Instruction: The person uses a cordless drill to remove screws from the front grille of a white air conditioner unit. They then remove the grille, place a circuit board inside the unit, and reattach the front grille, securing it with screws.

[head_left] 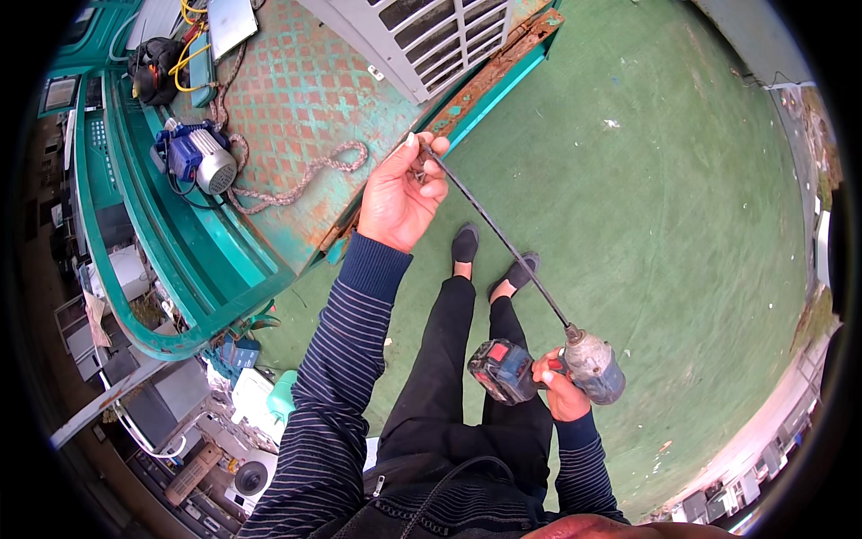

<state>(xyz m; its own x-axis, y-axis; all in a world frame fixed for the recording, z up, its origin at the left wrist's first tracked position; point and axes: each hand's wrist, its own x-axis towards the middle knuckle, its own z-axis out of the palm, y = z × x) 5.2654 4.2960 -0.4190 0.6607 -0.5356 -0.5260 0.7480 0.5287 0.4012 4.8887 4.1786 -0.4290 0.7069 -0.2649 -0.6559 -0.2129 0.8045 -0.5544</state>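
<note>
A cordless impact driver [593, 366] is in my right hand [564, 393], whose fingers wrap round its grip; its battery [503, 370] points left. From its chuck a long, thin dark driver bit [503, 235] runs up and to the left. My left hand [400, 199] is closed at the bit's far end, with thumb and fingers pinched about the tip. Small dark pieces show within its curled fingers, too small to name for certain. Both hands are above the green floor, the left one beside the edge of a rusty truck bed [296, 81].
A grey slatted metal housing [440, 40] stands on the bed's edge. A thick rope [301, 184], a blue motor with a silver end [197, 160] and a black bag [154, 70] lie on the left. Green side rails [224, 310] border the bed. My feet stand on the green floor [673, 225].
</note>
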